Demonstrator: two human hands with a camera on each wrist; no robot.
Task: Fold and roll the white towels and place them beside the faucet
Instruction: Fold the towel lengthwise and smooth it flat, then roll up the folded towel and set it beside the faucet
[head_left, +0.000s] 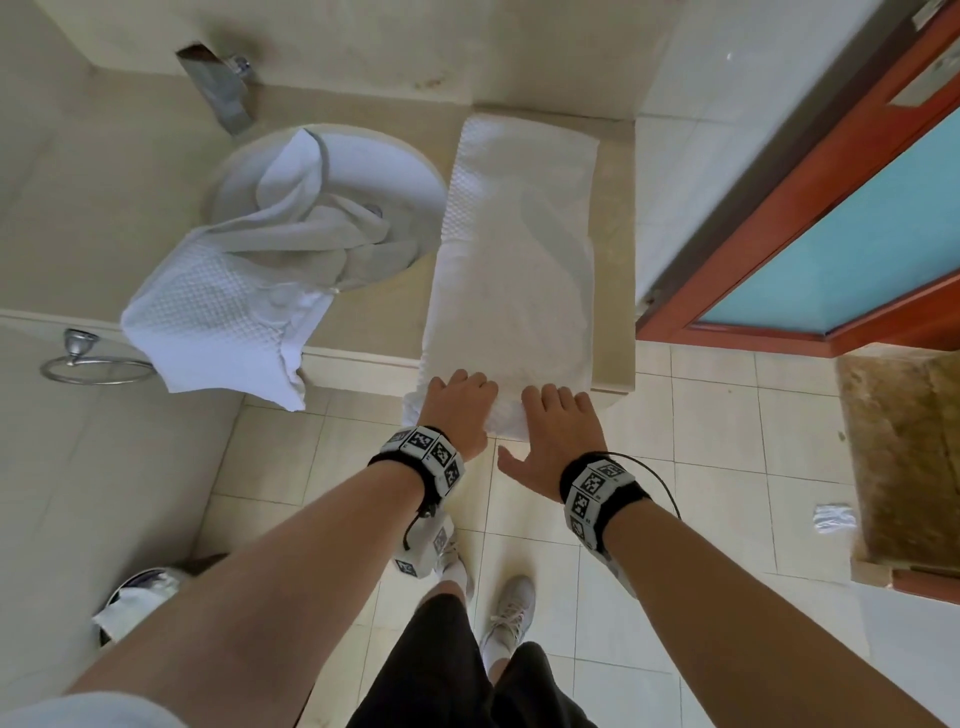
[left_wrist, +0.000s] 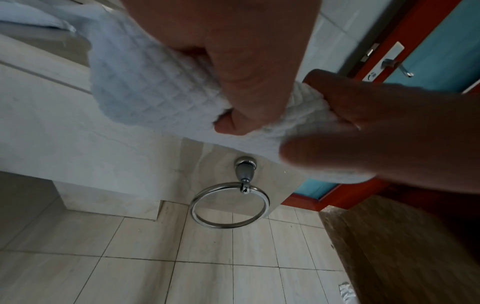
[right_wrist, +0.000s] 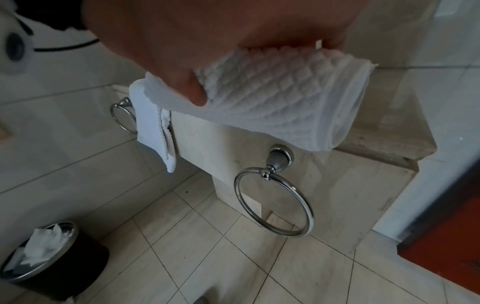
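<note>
counter: beige stone, tiled bathroom | both hands' grip: clenched on folded towel, near end rolled

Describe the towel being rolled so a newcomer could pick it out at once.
Start at the round sink below the faucet. On the counter to its right lies a folded towel, a long flat strip. Unlike the crumpled towel spilling from the sink, both hands grip its near end.

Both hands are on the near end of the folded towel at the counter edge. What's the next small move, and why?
Probably roll that end forward, away from you. The left hand and right hand already grip the started roll of the folded towel, and the rest lies flat along the counter toward the wall.
</note>
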